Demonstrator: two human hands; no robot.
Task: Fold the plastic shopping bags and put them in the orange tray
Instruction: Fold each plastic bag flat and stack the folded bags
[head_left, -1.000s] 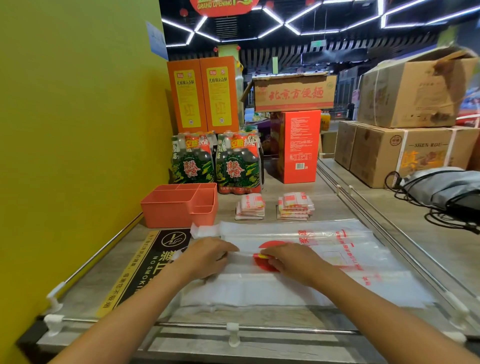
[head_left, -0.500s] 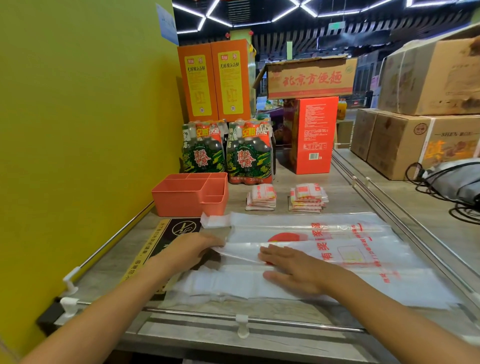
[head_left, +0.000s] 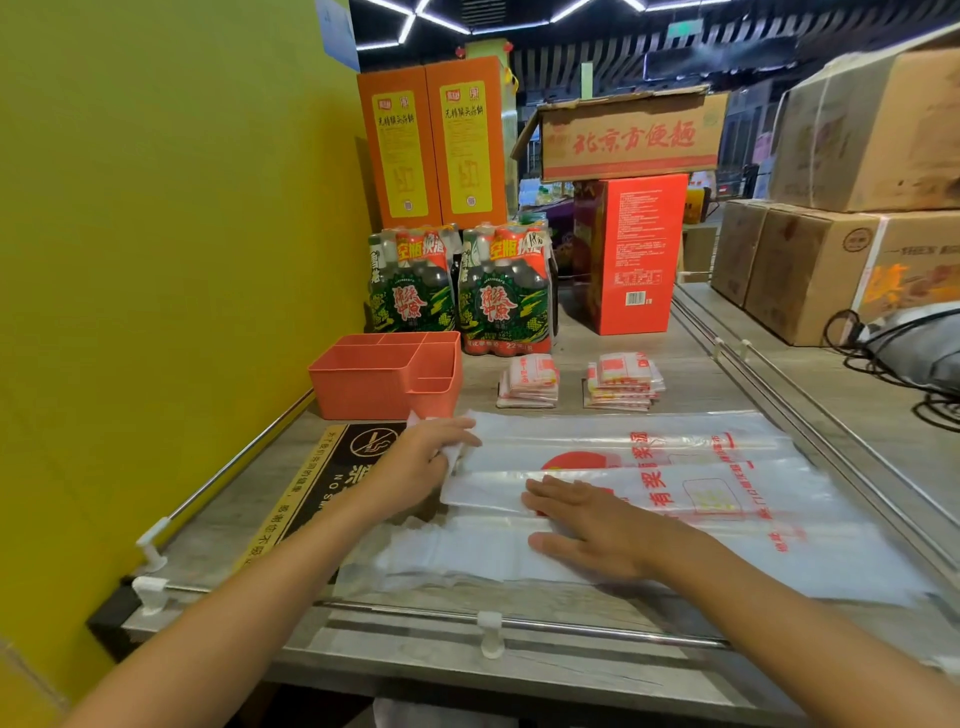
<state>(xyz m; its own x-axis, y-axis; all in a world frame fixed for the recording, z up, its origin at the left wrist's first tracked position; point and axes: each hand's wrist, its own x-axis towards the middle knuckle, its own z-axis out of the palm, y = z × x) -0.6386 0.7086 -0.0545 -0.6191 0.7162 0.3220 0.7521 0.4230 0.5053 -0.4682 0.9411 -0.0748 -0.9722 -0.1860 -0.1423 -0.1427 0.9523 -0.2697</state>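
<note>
A clear plastic shopping bag (head_left: 691, 467) with red print lies flat across the shelf, partly folded lengthwise. My left hand (head_left: 421, 457) pinches the bag's far-left white corner, close to the orange tray (head_left: 363, 384). My right hand (head_left: 587, 525) lies flat, fingers spread, pressing the folded strip in the bag's middle. The orange tray has several compartments and stands at the back left against the yellow wall. Two stacks of folded bags (head_left: 530, 382) (head_left: 623, 382) lie on the shelf behind the flat bag, to the right of the tray.
Two green bottle packs (head_left: 457, 296) stand right behind the tray, with orange and red boxes (head_left: 631, 254) further back. Cardboard cartons (head_left: 831, 270) and black cables (head_left: 883, 353) sit on the right. A metal rail (head_left: 519, 623) runs along the shelf's front edge.
My left hand has moved up and away from me along the bag's left end to its far corner. My right hand went from a pinch at the red circle to lying flat on the fold.
</note>
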